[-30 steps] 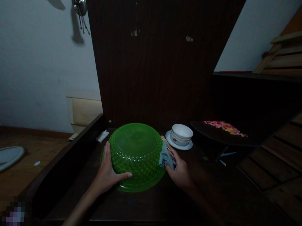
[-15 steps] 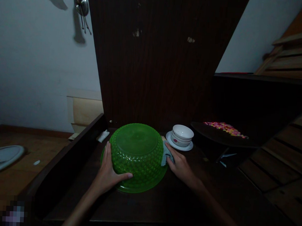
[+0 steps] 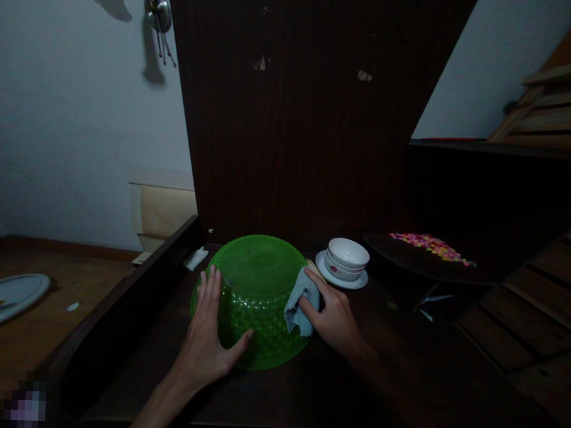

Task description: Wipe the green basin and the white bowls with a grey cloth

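Cloth [image 3: 293,308] on basin [image 3: 259,263], gap to frt tbl edge [image 3: 243,421].

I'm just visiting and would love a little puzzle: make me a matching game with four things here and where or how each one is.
Things:
1. Green basin
2. Cloth
3. Small bowls
4. Left hand

Places and states:
A. Stacked on a white plate
B. Spread open, thumb apart from the fingers
C. Upside down, base facing up
D. Held in the right hand

Right pairs: 1-C, 2-D, 3-A, 4-B
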Demonstrator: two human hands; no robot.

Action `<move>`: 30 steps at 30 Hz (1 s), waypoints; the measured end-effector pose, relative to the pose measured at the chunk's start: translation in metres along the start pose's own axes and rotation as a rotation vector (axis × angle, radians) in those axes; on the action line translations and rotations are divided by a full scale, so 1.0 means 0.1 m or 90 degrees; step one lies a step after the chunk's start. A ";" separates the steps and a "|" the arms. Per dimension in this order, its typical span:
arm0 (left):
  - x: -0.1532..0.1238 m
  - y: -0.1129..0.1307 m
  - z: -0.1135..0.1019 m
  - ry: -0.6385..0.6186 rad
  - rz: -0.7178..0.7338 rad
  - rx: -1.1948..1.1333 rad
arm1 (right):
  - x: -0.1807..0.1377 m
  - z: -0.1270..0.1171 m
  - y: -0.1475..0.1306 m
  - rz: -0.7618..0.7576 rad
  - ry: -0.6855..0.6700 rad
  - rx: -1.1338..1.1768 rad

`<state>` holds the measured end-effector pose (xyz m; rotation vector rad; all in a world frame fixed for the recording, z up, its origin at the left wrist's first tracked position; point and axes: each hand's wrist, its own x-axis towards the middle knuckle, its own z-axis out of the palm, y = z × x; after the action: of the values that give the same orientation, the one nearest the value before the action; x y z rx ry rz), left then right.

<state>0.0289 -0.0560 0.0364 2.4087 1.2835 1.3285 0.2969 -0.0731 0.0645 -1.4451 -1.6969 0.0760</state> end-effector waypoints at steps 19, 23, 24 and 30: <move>0.30 0.53 0.05 0.065 -0.040 -0.345 | -0.10 -0.10 -0.30 0.235 -0.141 0.555; 0.34 0.51 0.06 0.020 -0.181 -0.487 | -0.04 -0.03 -0.28 0.319 -0.105 0.662; 0.35 0.51 0.06 0.011 -0.195 -0.509 | -0.04 -0.02 -0.30 0.333 -0.110 0.683; 0.34 0.51 0.07 -0.017 -0.194 -0.528 | -0.04 0.03 -0.32 0.327 -0.122 0.757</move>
<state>0.0749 -0.0616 0.0771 1.5884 0.8022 1.3606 0.2707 -0.0857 0.0778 -0.8765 -0.9845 1.2950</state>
